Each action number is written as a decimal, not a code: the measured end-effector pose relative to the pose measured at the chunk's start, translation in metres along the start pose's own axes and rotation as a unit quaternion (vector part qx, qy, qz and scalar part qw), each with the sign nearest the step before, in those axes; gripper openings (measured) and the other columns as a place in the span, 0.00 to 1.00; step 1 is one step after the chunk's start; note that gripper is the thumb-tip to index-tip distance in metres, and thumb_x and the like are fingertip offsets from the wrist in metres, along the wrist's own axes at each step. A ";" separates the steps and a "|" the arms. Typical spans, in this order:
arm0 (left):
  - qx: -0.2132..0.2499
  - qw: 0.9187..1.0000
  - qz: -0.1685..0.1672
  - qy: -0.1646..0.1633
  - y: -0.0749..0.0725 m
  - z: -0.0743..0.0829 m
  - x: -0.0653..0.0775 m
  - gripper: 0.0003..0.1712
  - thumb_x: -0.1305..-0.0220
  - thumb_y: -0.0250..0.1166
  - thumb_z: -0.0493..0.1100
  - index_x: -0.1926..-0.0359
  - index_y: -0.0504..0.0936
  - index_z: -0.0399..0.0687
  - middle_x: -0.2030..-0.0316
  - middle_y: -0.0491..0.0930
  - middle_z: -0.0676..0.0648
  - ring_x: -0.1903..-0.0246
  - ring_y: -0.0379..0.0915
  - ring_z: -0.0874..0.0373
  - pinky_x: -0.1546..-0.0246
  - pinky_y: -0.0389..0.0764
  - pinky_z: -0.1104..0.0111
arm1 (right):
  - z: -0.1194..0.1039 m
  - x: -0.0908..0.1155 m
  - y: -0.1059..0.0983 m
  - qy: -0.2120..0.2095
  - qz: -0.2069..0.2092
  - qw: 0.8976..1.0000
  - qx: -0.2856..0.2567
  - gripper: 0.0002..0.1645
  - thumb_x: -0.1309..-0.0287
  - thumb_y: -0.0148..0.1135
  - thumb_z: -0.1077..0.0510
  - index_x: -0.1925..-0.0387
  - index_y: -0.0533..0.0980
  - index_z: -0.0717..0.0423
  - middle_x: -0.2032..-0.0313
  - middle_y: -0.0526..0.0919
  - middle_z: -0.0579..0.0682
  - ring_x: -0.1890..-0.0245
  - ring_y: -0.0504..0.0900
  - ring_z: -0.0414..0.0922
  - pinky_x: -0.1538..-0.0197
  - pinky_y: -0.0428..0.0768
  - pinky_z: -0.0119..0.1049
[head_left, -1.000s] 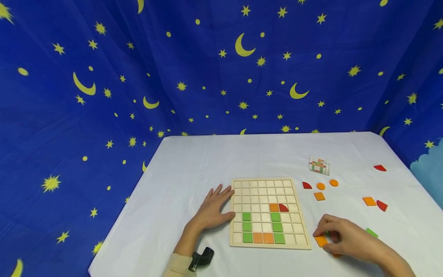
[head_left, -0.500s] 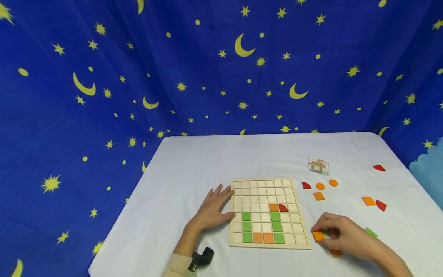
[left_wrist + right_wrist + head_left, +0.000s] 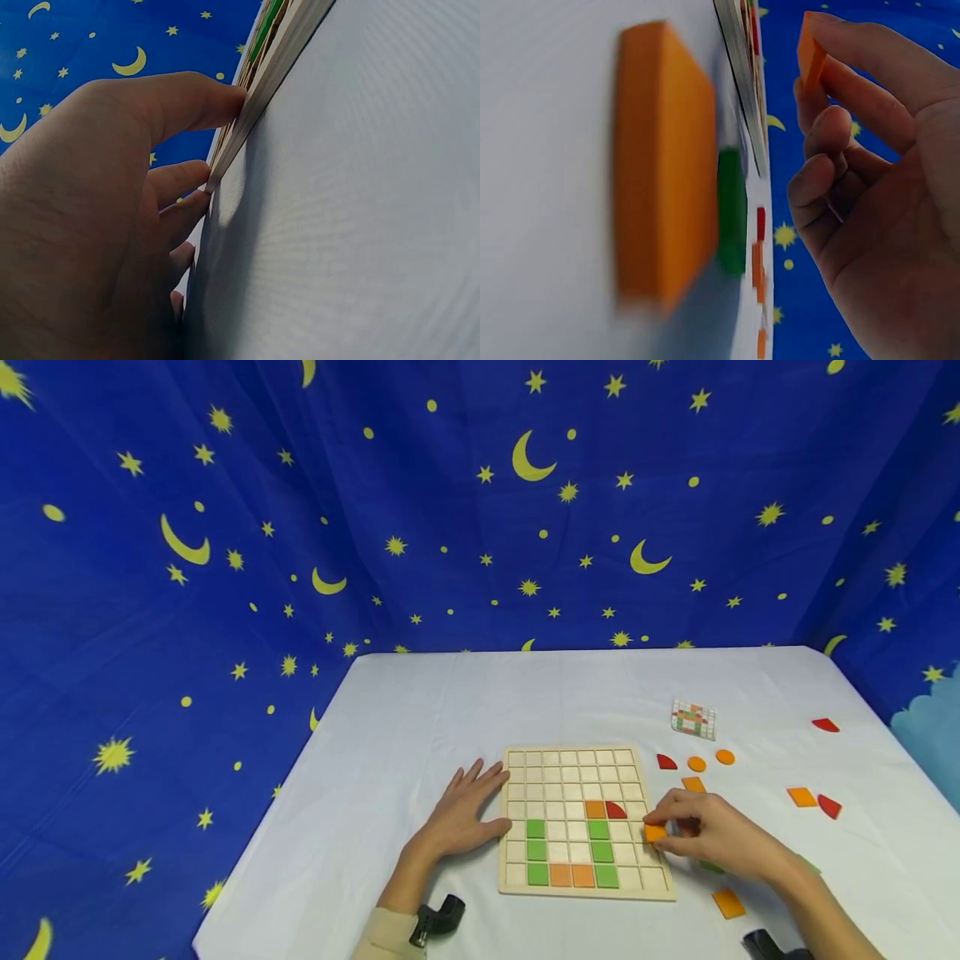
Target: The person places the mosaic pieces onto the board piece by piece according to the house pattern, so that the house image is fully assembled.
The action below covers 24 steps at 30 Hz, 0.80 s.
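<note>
Right hand (image 3: 716,831) pinches a flat orange square tile (image 3: 656,832) between thumb and fingertips, at the right edge of the pale wooden grid board (image 3: 551,776); can't tell clearance from the rim. Left hand (image 3: 461,817) has fingers spread, fingertips and thumb against the board's left edge.

Risks, my read: pinch is fingertip-only, so a weak grip could drop the tile. Set down off-square, it would likely sit tilted on a cell ridge. Fingers too low could bump the red quarter-circle tile (image 3: 616,810) seated nearby. If the left hand eases off, a knock on the rim could slide the board. Low wrist could drag the loose orange square tile (image 3: 728,903) lying near it
</note>
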<state>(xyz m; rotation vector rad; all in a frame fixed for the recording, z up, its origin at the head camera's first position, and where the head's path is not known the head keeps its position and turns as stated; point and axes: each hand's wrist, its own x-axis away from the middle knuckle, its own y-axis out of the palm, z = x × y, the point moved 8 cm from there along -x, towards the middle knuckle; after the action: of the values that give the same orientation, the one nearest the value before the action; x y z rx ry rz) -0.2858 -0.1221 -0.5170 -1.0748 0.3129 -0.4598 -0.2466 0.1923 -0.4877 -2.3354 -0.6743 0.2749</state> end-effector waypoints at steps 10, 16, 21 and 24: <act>0.004 1.000 0.001 -0.003 0.002 0.001 0.000 0.43 0.40 0.57 0.66 0.27 0.61 0.55 0.28 0.53 0.55 0.27 0.37 0.53 0.30 0.38 0.54 | -0.015 -0.042 0.016 -0.057 -0.002 0.998 -0.004 0.15 0.44 0.69 0.50 0.54 0.84 0.44 0.63 0.79 0.39 0.73 0.72 0.38 0.73 0.73 0.29; 0.008 1.000 0.001 -0.002 0.000 0.004 0.001 0.43 0.39 0.57 0.65 0.27 0.60 0.55 0.27 0.53 0.55 0.27 0.37 0.53 0.30 0.37 0.54 | -0.026 -0.062 0.027 -0.077 0.002 0.997 0.027 0.15 0.44 0.69 0.49 0.55 0.84 0.45 0.64 0.79 0.38 0.70 0.73 0.38 0.70 0.74 0.29; 0.004 1.000 -0.002 -0.004 -0.003 0.004 0.001 0.42 0.39 0.57 0.64 0.27 0.60 0.55 0.27 0.53 0.55 0.27 0.37 0.52 0.30 0.38 0.54 | -0.034 -0.077 0.035 -0.092 -0.002 0.995 0.044 0.14 0.45 0.70 0.49 0.56 0.84 0.46 0.63 0.79 0.37 0.68 0.74 0.40 0.66 0.75 0.30; 0.004 1.000 -0.002 -0.005 -0.003 0.003 0.001 0.42 0.39 0.57 0.64 0.27 0.60 0.55 0.27 0.53 0.54 0.27 0.37 0.52 0.30 0.38 0.54 | -0.037 -0.083 0.041 -0.095 -0.006 0.994 0.055 0.14 0.45 0.70 0.49 0.56 0.85 0.45 0.64 0.78 0.36 0.68 0.74 0.39 0.66 0.75 0.31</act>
<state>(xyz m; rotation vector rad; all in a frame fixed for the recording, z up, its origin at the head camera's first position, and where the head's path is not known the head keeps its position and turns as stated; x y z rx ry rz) -0.2843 -0.1215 -0.5125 -1.0696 0.3009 -0.4585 -0.2870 0.1014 -0.4864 -2.2174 -0.7458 0.5208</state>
